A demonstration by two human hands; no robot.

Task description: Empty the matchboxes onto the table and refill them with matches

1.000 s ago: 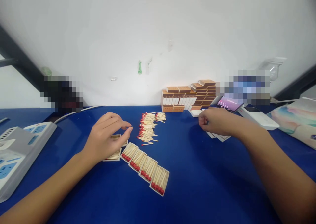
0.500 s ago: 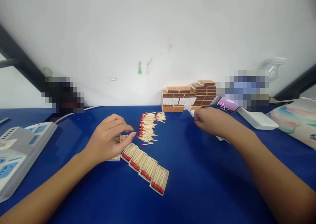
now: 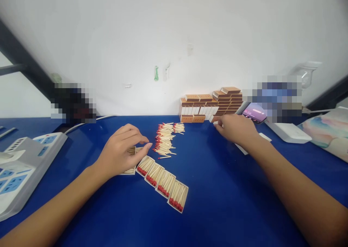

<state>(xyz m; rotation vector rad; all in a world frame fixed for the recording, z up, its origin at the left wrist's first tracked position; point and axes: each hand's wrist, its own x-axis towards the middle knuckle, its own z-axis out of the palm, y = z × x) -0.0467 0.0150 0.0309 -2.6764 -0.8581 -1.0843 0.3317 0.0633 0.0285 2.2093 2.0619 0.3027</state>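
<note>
My left hand (image 3: 119, 151) rests over match-filled trays (image 3: 131, 170) at the left, partly hiding them. Its fingers are curved, with thumb and index finger apart and nothing visible between them. A slanting row of open matchbox trays (image 3: 165, 182), full of red-tipped matches, runs from beneath it toward the front. Behind that row lies a pile of loose matches (image 3: 164, 140). Across the table, my right hand (image 3: 233, 127) is at the foot of stacked matchboxes (image 3: 225, 103). Its fingers are closed together by a small white edge; what they grip is mostly hidden.
White flat pieces (image 3: 241, 149) lie under the right forearm. A lit phone (image 3: 254, 113) leans behind it, near a white block (image 3: 290, 131) and a colourful bag (image 3: 326, 131). At the left is a power strip (image 3: 40, 160). The wall (image 3: 136, 40) closes off the back.
The view has shifted slightly, moving everything a little to the right. My right hand has drawn in against the stack's front, and more of the white pieces shows. My left hand keeps its pose.
</note>
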